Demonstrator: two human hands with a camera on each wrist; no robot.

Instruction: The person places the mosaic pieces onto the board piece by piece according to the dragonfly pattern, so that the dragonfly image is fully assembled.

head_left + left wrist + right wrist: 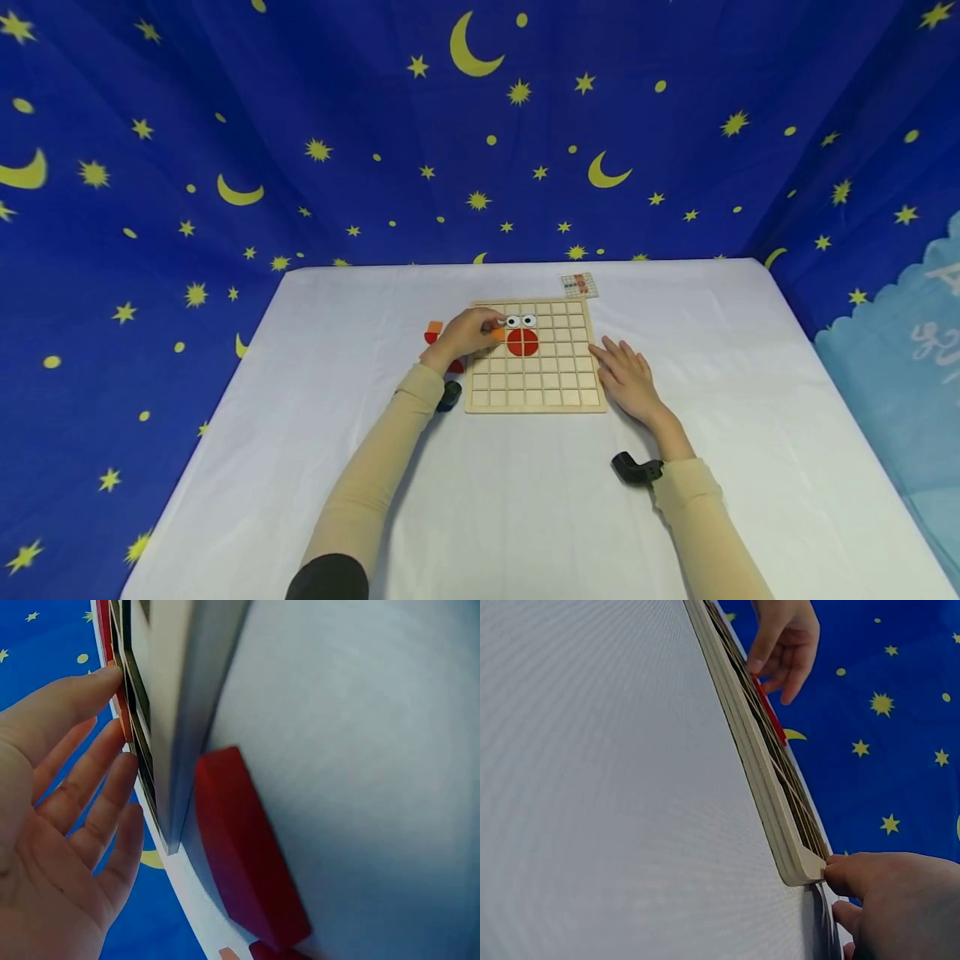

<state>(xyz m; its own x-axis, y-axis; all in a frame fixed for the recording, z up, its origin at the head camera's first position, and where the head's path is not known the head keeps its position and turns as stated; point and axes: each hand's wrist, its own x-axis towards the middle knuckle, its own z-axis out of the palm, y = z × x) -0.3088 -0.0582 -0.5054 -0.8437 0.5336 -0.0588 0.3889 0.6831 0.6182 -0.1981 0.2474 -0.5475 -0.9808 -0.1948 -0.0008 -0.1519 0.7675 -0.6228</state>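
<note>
Step in hand looks like setting an orange tile [497,334] into the grid board [536,409]: left hand [468,332] has it pinched between thumb and fingers, at a cell just left of the red disc [522,342] made of quarter tiles; can't tell if it is fully seated. Two eye tiles [521,321] sit above the disc. Right hand [630,382] has fingers spread, fingertips touching the board's right edge, probably steadying. Next move, as judged, calls for squaring the tile in its cell and letting go without nudging the eye tiles. Loose pieces, orange block [435,327] and red pieces [455,367], lie left of the board, partly behind the left arm. Small pattern card [579,285] at the board's far edge, toward the right; print too small to read. Surface: tabletop [525,500] under white cloth. Room: blue curtain [375,108] with yellow moons and stars behind and to the sides, light-blue panel [892,350] at right.
</note>
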